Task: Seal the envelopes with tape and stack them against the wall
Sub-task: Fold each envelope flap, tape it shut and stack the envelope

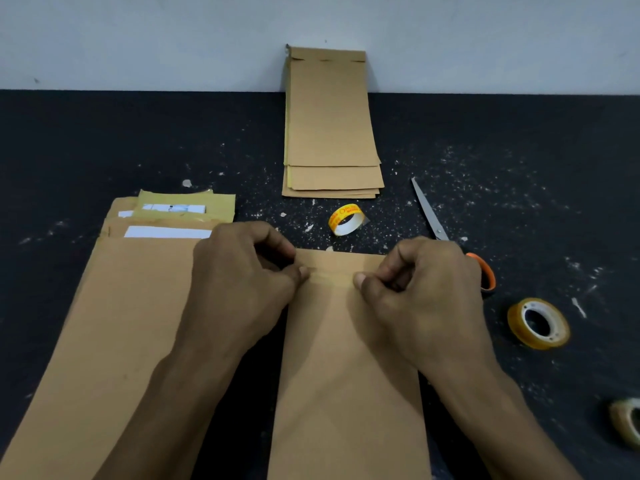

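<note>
A brown envelope [349,358] lies flat in front of me with its flap folded down. A short strip of clear tape [330,276] runs across the flap edge. My left hand [242,282] pinches the strip's left end, thumb tip on the flap and fingers curled. My right hand [422,289] pinches the right end the same way. A stack of sealed envelopes [330,133] leans against the wall [138,39] at the back centre. A pile of unsealed envelopes [114,306] with white paper showing at their mouths lies to the left, partly under my left forearm.
Scissors [429,213] with an orange handle lie right of the envelope, the handle partly behind my right hand. A nearly used yellow tape core [346,220] sits beyond the envelope. A clear tape roll [538,323] lies at the right and another roll [627,422] at the right edge. The black tabletop [104,150] is speckled with white scraps.
</note>
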{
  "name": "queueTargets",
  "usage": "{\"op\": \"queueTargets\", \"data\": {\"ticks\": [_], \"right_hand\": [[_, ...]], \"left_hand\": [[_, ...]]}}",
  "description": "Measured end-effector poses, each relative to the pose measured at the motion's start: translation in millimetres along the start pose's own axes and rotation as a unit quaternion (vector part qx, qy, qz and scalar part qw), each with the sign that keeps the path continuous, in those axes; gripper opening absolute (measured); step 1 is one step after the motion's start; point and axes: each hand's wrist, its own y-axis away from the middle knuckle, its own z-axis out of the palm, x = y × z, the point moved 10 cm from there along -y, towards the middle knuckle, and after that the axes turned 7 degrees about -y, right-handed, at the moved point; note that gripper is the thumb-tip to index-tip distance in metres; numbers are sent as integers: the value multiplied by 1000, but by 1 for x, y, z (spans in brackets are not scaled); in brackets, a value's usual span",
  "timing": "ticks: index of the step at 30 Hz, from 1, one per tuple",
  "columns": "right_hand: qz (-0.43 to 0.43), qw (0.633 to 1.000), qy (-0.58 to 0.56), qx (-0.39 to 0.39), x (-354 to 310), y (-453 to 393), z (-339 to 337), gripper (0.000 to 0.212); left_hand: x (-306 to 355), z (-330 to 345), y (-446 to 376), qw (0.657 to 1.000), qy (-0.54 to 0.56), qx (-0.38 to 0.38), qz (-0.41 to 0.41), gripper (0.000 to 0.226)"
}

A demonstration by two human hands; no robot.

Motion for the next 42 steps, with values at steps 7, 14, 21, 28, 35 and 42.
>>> {"op": "queueTargets", "data": {"ticks": [7,14,21,28,35,42], "right_hand": [[26,999,46,-12,3,0,0,28],[40,997,54,-23,4,-3,-3,17],[67,997,38,-26,8,-2,-7,22],[84,996,4,-10,12,-2,-16,21],[65,998,-15,-10,14,0,-19,22],[23,999,-11,29,6,4,-25,25]], "left_hand": [[12,2,6,999,-11,5,38,15],[19,0,10,997,-25,20,69,12],[17,0,11,996,-22,32,74,13],[17,5,9,992,-69,26,100,24],[24,19,5,983,-126,-47,128,31],[17,16,-4,989,-40,-106,98,25]]}}
